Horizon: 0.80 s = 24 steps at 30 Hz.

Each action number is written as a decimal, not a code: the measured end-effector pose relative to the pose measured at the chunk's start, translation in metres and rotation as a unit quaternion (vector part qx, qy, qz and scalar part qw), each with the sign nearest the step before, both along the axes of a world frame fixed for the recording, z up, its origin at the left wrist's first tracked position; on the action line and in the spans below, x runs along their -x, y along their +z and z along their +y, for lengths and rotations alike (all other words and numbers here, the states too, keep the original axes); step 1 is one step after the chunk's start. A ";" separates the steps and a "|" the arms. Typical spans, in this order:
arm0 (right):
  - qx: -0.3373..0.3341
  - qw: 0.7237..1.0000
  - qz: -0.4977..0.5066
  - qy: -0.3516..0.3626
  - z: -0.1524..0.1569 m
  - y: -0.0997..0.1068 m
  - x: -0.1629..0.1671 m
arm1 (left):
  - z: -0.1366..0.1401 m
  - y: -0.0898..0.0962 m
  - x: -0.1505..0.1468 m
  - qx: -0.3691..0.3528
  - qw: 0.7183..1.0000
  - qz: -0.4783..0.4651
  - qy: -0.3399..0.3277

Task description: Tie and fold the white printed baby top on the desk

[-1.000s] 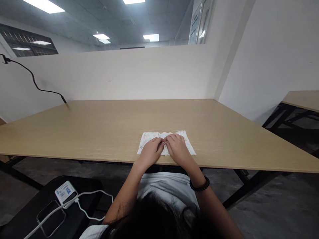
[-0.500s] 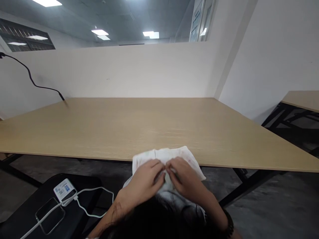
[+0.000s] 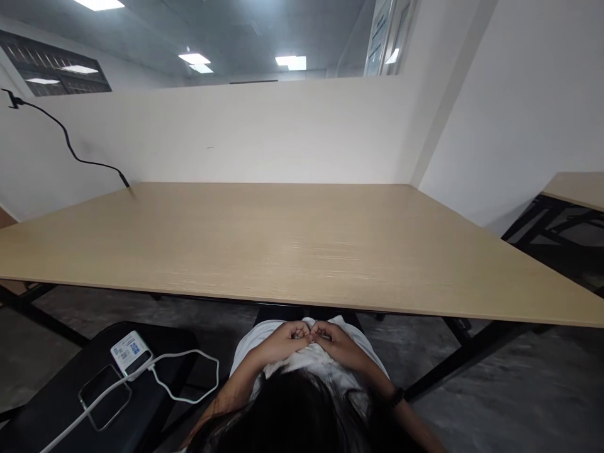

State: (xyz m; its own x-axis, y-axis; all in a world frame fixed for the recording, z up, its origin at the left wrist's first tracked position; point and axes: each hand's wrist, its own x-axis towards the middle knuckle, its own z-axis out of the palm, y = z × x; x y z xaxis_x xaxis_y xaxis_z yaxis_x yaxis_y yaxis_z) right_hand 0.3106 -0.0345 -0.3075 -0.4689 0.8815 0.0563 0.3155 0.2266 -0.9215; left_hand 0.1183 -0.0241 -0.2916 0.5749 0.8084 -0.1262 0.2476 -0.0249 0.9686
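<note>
1. While you keep both hands below the table (image 3: 302, 239) edge, note that the folded cloth (image 3: 309, 352) sits in your lap, just under the near edge and off the tabletop.
2. Left hand (image 3: 283, 340) and right hand (image 3: 337, 343): fingers curled in, pinching the cloth's top edge at the centre, knuckles nearly touching. Grip looks closed on fabric on both sides.
3. Orientation: the cloth spreads left-to-right across your lap, so its long axis appears to run parallel to the table edge. Pinched edge faces away from you, toward the table. Lower part is hidden by your hair, so the exact outline can't be confirmed.
4. Risk, fold loss: w/ only a central pinch, outer ends hang unsupported and may droop open. Cause: no support at the corners.
5. Risk, snag: lifting straight up could catch the cloth on the table's underside. Cause: hands sit close beneath the edge.
6. Risk, drop: a slip sends the cloth to the floor (image 3: 495, 390). Cause: no surface below apart from your lap.
7. Nearby, on the black seat (image 3: 56, 402) to your left: phone (image 3: 104, 404), white charger (image 3: 131, 351), cable (image 3: 189, 377). Keep your elbow clear.
</note>
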 end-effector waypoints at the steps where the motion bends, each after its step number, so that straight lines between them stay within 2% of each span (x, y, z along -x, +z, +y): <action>1: 0.005 1.000 0.007 0.005 0.002 -0.002 0.000 | -0.001 -0.001 0.000 0.003 1.000 -0.014 0.006; 8: -0.023 0.999 0.037 -0.023 0.001 -0.015 -0.006 | 0.001 -0.004 0.001 0.051 0.997 -0.054 0.004; 12: -0.043 0.998 0.047 -0.010 0.000 -0.013 -0.008 | 0.005 -0.008 0.000 0.038 0.998 -0.048 0.012; 17: -0.012 0.997 0.082 0.001 -0.003 -0.007 -0.013 | 0.004 -0.009 -0.001 0.025 0.998 -0.057 0.030; 21: 0.011 0.995 0.097 0.023 -0.006 -0.002 -0.015 | -0.002 -0.003 0.004 -0.005 0.999 -0.036 0.030; 24: 0.002 0.995 0.083 0.047 -0.008 0.001 -0.014 | -0.008 0.005 0.009 -0.076 0.997 0.004 0.015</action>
